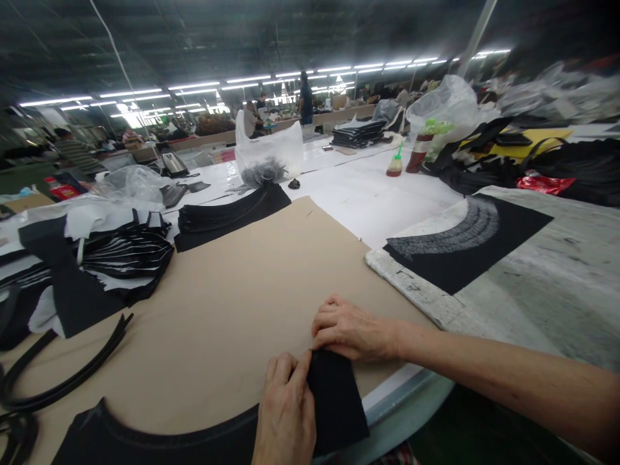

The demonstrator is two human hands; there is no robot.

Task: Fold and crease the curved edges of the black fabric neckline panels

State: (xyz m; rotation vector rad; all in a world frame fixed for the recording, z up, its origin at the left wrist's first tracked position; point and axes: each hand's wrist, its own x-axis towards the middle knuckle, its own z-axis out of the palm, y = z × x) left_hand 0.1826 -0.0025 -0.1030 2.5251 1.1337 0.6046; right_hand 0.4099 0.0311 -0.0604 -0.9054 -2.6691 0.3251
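Observation:
A black fabric piece [339,400] with a curved, raised edge lies along the near side of a tan board [232,290]. My left hand [288,410] is closed on its curved edge, thumb and fingers pressed together. Just beyond, my right hand [351,330] has its fingers curled over the far corner of the same edge, close to the left fingertips. The fingertips hide the exact spot they pinch. To the right, another black piece [465,271] with a whitish streaked curved band rests on a stained pale slab [416,297].
Black curved strips [72,387] lie at left, below a pile of black and white pieces [121,252]. More stacked black pieces [232,216] sit at the board's far edge. Beyond are a plastic bag [268,152] and a green-tipped glue bottle [394,165]. Several people work in the background.

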